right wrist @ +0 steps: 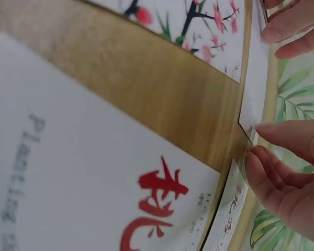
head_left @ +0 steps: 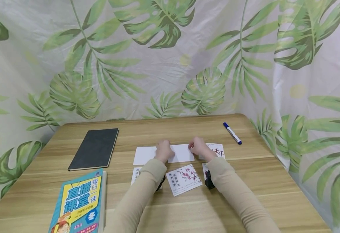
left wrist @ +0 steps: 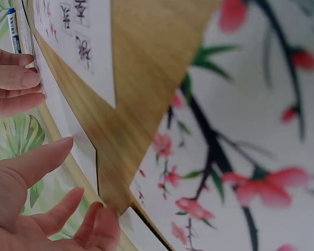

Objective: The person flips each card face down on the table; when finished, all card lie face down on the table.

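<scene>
Three cards make a row across the table in the head view. At the left lies a blank white card (head_left: pixel 142 156), in the middle a second blank card (head_left: pixel 181 153), at the right a card with red characters (head_left: pixel 219 151). My left hand (head_left: pixel 163 150) is at the middle card's left end, thumb tip over its edge and fingers loosely spread. At that card's right corner, my right hand (head_left: pixel 199 148) pinches the edge between thumb and curled fingers. Nearer to me lies a tilted card with pink blossoms (head_left: pixel 185 179), between my wrists.
Two more printed cards, a left one (head_left: pixel 135 174) and a right one (head_left: pixel 205 169), are partly covered by my sleeves. A black notebook (head_left: pixel 95 149) and a blue-and-yellow book (head_left: pixel 78 204) lie on the left. A blue-capped marker (head_left: pixel 232 133) is at the back right.
</scene>
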